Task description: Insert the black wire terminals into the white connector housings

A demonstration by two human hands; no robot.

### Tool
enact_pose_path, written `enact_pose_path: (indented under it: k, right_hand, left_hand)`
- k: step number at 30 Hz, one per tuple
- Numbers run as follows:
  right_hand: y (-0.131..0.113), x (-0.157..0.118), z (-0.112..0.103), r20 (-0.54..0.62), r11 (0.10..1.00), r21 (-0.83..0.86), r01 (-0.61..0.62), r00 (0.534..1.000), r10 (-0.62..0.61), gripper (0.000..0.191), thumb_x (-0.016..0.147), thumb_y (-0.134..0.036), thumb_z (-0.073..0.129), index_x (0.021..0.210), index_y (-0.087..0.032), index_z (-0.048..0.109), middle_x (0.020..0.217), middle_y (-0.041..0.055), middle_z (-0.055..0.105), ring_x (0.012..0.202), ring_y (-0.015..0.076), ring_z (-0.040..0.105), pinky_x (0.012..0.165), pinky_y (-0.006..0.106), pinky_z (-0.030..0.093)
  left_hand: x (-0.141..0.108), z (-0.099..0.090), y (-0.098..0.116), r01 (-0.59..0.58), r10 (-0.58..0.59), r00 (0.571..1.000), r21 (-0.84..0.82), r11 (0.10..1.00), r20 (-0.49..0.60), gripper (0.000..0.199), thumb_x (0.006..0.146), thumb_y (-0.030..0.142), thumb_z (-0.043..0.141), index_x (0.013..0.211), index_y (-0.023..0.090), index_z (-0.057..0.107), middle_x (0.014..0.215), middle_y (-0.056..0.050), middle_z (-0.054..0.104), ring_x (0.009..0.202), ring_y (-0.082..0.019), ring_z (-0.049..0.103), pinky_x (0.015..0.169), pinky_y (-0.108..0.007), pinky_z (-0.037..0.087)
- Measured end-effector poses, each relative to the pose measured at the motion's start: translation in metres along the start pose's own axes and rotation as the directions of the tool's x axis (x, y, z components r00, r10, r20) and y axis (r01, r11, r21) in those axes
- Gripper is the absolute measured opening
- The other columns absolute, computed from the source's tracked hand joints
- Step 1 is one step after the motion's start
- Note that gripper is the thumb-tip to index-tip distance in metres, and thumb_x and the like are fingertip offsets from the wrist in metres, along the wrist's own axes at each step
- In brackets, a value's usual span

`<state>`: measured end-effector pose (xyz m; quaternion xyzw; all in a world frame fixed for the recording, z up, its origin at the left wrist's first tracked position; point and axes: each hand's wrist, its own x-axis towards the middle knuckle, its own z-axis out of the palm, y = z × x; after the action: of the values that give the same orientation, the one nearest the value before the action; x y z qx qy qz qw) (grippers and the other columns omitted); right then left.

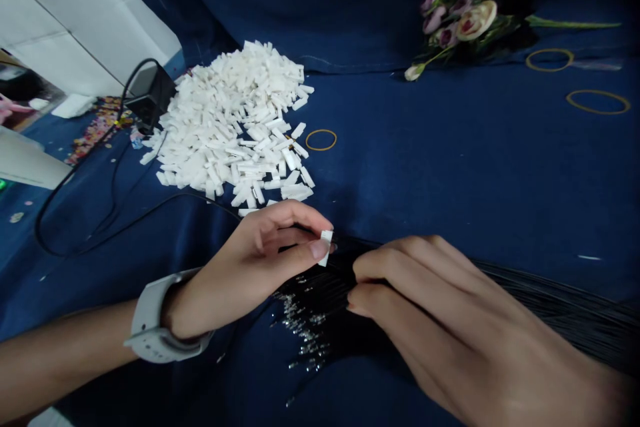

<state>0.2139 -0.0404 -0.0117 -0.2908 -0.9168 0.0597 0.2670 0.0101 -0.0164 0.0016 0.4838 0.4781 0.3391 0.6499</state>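
The left hand [250, 267] is pinching 1 white plastic connector housing [326, 247] between thumb and fingertip, holding it just beside a bundle of black wires [540, 300]. The right hand [440, 307] is gripping that bundle, its fingers curling narrow around the strands. Metal crimp terminals [300, 330] are fanning out from the wire ends across the navy cloth [450, 147]. Beyond them, a big heap of white housings [225, 127] is far outnumbering the 1 in hand, and no housing is showing on the terminals in view, though they are tiny. The right hand is hiding part of the bundle, and the far end is running out of frame.
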Motion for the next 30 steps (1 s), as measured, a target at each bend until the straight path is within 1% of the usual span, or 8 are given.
enact_pose_path:
  k: [3,5,7,11,16,20,23,30]
  right_hand:
    - [0.008,-0.003,-0.004,-0.049,0.996,-0.07,-0.046,0.998,0.043,0.02,0.089,0.0,0.046,0.09,-0.016,0.057,0.09,0.0038,0.058,0.078,0.0177,0.05,0.07,0.033,0.041]
    - [0.013,-0.004,-0.005,-0.075,0.99,-0.109,-0.095,0.993,0.087,0.021,0.087,0.002,0.048,0.089,-0.018,0.054,0.091,0.0023,0.059,0.077,0.0164,0.05,0.069,0.031,0.042]
    - [0.017,-0.002,-0.004,-0.082,0.984,-0.14,-0.108,0.992,0.097,0.02,0.088,0.001,0.048,0.086,-0.019,0.053,0.088,0.0022,0.059,0.074,0.0167,0.051,0.065,0.032,0.042]
    - [0.016,0.003,-0.003,-0.069,0.981,-0.178,-0.073,0.996,0.062,0.021,0.088,-0.001,0.046,0.081,-0.018,0.056,0.084,0.0059,0.061,0.073,0.0198,0.055,0.062,0.035,0.043]
    - [0.014,0.005,-0.004,-0.052,0.978,-0.204,-0.046,0.998,0.036,0.023,0.089,-0.001,0.045,0.082,-0.014,0.062,0.082,0.0083,0.061,0.072,0.0206,0.055,0.06,0.035,0.044]
    - [0.016,0.005,-0.003,-0.027,0.977,-0.213,-0.015,1.0,0.01,0.024,0.09,-0.001,0.043,0.084,-0.01,0.065,0.08,0.0086,0.059,0.072,0.0203,0.055,0.061,0.035,0.045]
    - [0.016,0.006,-0.002,-0.027,0.975,-0.22,0.001,1.0,-0.007,0.021,0.09,0.0,0.044,0.085,-0.007,0.064,0.078,0.0079,0.056,0.071,0.0203,0.053,0.061,0.035,0.044]
    - [0.013,0.007,-0.003,-0.045,0.97,-0.241,0.0,0.999,-0.011,0.016,0.088,0.0,0.047,0.085,-0.006,0.062,0.078,0.0077,0.056,0.072,0.0206,0.053,0.06,0.035,0.042]
  left_hand:
    - [0.0,-0.002,-0.001,0.014,-0.015,1.0,-0.037,0.999,-0.02,0.006,0.083,0.017,0.073,0.088,0.018,0.069,0.08,0.003,0.07,0.075,-0.005,0.064,0.069,-0.011,0.047]
    - [0.0,-0.002,-0.002,0.02,-0.021,0.999,-0.04,0.999,-0.025,0.006,0.083,0.018,0.074,0.088,0.018,0.07,0.079,0.003,0.07,0.075,-0.005,0.064,0.068,-0.011,0.047]
    - [0.0,-0.001,-0.003,0.009,-0.01,1.0,-0.027,1.0,-0.022,0.006,0.083,0.019,0.074,0.087,0.018,0.07,0.079,0.002,0.071,0.077,-0.006,0.065,0.07,-0.011,0.048]
    - [-0.001,0.001,-0.003,-0.043,0.043,0.999,0.01,0.999,-0.022,0.006,0.082,0.018,0.075,0.087,0.018,0.07,0.079,0.003,0.07,0.077,-0.006,0.065,0.07,-0.012,0.048]
    - [-0.001,0.003,-0.004,-0.057,0.058,0.998,0.04,0.998,-0.03,0.006,0.083,0.016,0.073,0.087,0.019,0.07,0.079,0.004,0.07,0.077,-0.005,0.065,0.071,-0.011,0.048]
    - [-0.001,0.002,-0.004,-0.056,0.057,0.998,0.052,0.997,-0.028,0.007,0.083,0.015,0.072,0.088,0.018,0.07,0.08,0.004,0.07,0.077,-0.005,0.065,0.07,-0.01,0.048]
    - [-0.002,0.002,-0.005,-0.053,0.055,0.998,0.066,0.996,-0.034,0.006,0.084,0.015,0.072,0.088,0.019,0.07,0.08,0.005,0.069,0.077,-0.005,0.064,0.069,-0.009,0.048]
    - [-0.003,0.003,-0.003,-0.056,0.06,0.997,0.103,0.993,-0.04,0.007,0.084,0.015,0.072,0.088,0.02,0.07,0.08,0.006,0.069,0.077,-0.004,0.065,0.069,-0.008,0.048]
